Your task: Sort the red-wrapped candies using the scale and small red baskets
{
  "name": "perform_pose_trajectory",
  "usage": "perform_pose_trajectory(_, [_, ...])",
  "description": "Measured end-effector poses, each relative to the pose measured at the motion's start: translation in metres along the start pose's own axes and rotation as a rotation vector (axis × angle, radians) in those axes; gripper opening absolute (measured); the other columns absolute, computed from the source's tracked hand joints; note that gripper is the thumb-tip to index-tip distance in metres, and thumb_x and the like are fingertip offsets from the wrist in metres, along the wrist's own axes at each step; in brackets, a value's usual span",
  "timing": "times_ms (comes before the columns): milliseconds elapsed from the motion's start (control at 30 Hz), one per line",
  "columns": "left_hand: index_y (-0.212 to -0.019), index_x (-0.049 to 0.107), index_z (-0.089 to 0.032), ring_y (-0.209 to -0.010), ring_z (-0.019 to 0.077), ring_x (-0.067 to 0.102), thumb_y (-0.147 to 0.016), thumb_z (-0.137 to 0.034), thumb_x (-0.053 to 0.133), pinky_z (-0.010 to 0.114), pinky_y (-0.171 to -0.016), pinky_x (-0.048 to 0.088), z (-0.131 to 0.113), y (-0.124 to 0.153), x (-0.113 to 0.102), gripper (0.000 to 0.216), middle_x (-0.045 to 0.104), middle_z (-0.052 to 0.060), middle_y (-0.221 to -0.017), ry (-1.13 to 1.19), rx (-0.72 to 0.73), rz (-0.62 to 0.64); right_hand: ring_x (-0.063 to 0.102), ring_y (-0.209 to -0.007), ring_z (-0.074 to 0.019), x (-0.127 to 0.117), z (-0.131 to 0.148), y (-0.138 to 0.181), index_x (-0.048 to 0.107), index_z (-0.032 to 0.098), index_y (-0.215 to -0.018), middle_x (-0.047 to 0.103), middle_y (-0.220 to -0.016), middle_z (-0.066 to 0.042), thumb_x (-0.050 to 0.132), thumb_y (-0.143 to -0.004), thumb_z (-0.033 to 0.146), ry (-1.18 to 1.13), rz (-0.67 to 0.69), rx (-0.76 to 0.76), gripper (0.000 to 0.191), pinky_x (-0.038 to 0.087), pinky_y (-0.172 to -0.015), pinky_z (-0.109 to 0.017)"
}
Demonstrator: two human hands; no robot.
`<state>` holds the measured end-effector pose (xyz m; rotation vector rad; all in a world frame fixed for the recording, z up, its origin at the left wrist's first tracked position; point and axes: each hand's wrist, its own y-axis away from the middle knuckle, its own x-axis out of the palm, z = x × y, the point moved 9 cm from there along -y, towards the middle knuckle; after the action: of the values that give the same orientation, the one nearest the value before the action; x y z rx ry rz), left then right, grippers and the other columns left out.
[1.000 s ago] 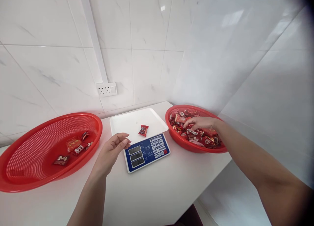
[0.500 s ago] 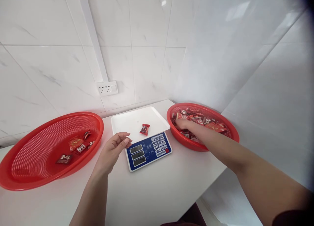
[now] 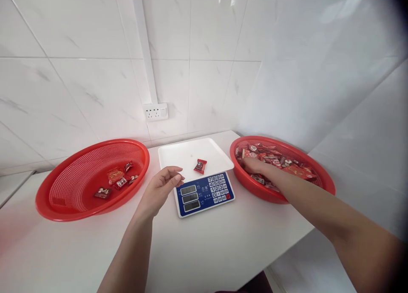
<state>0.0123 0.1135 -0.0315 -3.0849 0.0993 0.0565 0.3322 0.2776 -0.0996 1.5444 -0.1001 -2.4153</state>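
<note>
A white-topped scale with a blue keypad point(image 3: 204, 193) stands in the middle of the white counter. One red wrapped candy point(image 3: 200, 166) lies on its white tray point(image 3: 181, 155). My left hand point(image 3: 161, 190) hovers just left of the scale's displays, fingers loosely curled, holding nothing. My right hand point(image 3: 253, 165) reaches into the red basket on the right point(image 3: 318, 180), down among the many wrapped candies point(image 3: 280, 161); whether its fingers grip one is hidden. The red basket on the left point(image 3: 63, 187) holds several candies point(image 3: 117, 180).
The counter point(image 3: 197, 250) fits into a tiled corner, with walls behind and to the right. A white wall socket point(image 3: 155, 111) sits below a cable duct behind the scale. The counter's front edge runs past the right basket.
My right hand slid from the top of the candy pile to the right basket's near left side. The view shifted, so everything now appears further right. My left hand has kept its place.
</note>
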Motion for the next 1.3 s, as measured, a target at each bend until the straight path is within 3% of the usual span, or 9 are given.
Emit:
perform_pose_trajectory(133, [-0.102,0.06,-0.021,-0.088,0.0186,0.062,-0.079,-0.045,0.06,0.035,-0.087,0.046,0.0,0.0,-0.001,0.033,0.066,0.004,-0.09,-0.005,0.015,0.007,0.06,-0.095,-0.029,-0.039,-0.002,0.008,0.062,0.019,-0.061,0.07,-0.082,-0.007,0.058,-0.066,0.011,-0.048,-0.144,0.054,0.01,0.043,-0.088,-0.037])
perform_pose_trajectory(300, [-0.102,0.06,-0.021,-0.09,0.019,0.062,-0.079,-0.045,0.06,0.036,-0.087,0.046,0.004,-0.001,0.003,0.033,0.066,0.004,-0.091,-0.003,-0.009,0.031,0.061,-0.099,-0.0227,-0.08,0.015,0.022,0.059,0.018,-0.096,0.065,-0.111,-0.009,0.044,-0.084,0.021,-0.269,-0.289,0.085,0.02,0.049,-0.083,-0.031])
perform_pose_trajectory(467, [-0.101,0.061,-0.021,-0.088,0.0181,0.062,-0.079,-0.043,0.06,0.034,-0.085,0.047,-0.001,0.0,0.003,0.03,0.065,0.004,-0.091,0.003,0.025,0.021,0.065,-0.092,-0.0185,-0.053,0.063,0.02,0.055,0.019,-0.106,0.066,-0.112,-0.009,0.042,-0.087,0.02,-0.49,-0.144,0.021,0.023,0.055,-0.07,-0.026])
perform_pose_trajectory(633, [-0.1,0.06,-0.022,-0.087,0.0175,0.062,-0.079,-0.041,0.061,0.034,-0.085,0.047,-0.003,0.001,-0.002,0.029,0.066,0.003,-0.09,0.021,0.044,0.006,0.061,-0.102,-0.0168,-0.018,0.111,0.012,0.055,0.021,-0.109,0.055,-0.129,-0.008,0.041,-0.089,0.018,-0.674,0.028,-0.089,0.025,0.055,-0.075,-0.026])
perform_pose_trajectory(833, [-0.099,0.06,-0.019,-0.083,0.0167,0.063,-0.078,-0.039,0.062,0.033,-0.083,0.048,-0.005,0.0,-0.006,0.029,0.066,0.002,-0.084,0.051,0.062,-0.028,0.056,-0.102,-0.0219,-0.016,0.128,0.005,0.055,0.022,-0.117,0.056,-0.122,-0.01,0.052,-0.085,0.043,-0.547,-0.073,-0.074,0.038,0.052,-0.075,-0.028])
perform_pose_trajectory(933, [-0.098,0.06,-0.019,-0.081,0.0157,0.063,-0.079,-0.038,0.062,0.032,-0.081,0.048,-0.007,0.001,-0.007,0.027,0.066,0.002,-0.083,0.048,0.076,-0.041,0.056,-0.104,-0.0235,-0.011,0.142,0.005,0.048,0.023,-0.127,0.054,-0.124,-0.011,0.053,-0.084,0.049,-0.555,-0.058,-0.115,0.05,0.052,-0.08,-0.032])
perform_pose_trajectory(1033, [-0.099,0.06,-0.019,-0.081,0.0153,0.063,-0.079,-0.037,0.062,0.032,-0.08,0.048,-0.009,0.001,-0.008,0.027,0.066,0.002,-0.083,0.05,0.113,-0.042,0.049,-0.119,-0.0249,-0.009,0.155,0.008,0.041,0.027,-0.131,0.047,-0.134,-0.009,0.052,-0.085,0.05,-0.622,-0.039,-0.19,0.053,0.047,-0.092,-0.037])
perform_pose_trajectory(1167, [-0.1,0.061,-0.019,-0.08,0.0148,0.063,-0.08,-0.036,0.061,0.032,-0.079,0.048,-0.009,0.001,-0.011,0.025,0.066,0.002,-0.083,0.057,0.132,-0.06,0.03,-0.135,-0.0252,-0.018,0.149,0.018,0.036,0.031,-0.135,0.037,-0.144,-0.006,0.057,-0.083,0.048,-0.537,-0.085,-0.25,0.058,0.035,-0.105,-0.043])
perform_pose_trajectory(1300, [-0.099,0.061,-0.019,-0.077,0.0134,0.063,-0.08,-0.034,0.062,0.03,-0.077,0.049,-0.008,0.0,-0.016,0.024,0.066,0.001,-0.082,0.073,0.144,-0.107,0.033,-0.134,-0.0234,-0.034,0.107,0.03,0.033,0.024,-0.138,0.039,-0.143,-0.01,0.059,-0.083,0.033,-0.416,-0.17,-0.176,0.061,0.033,-0.107,-0.041])
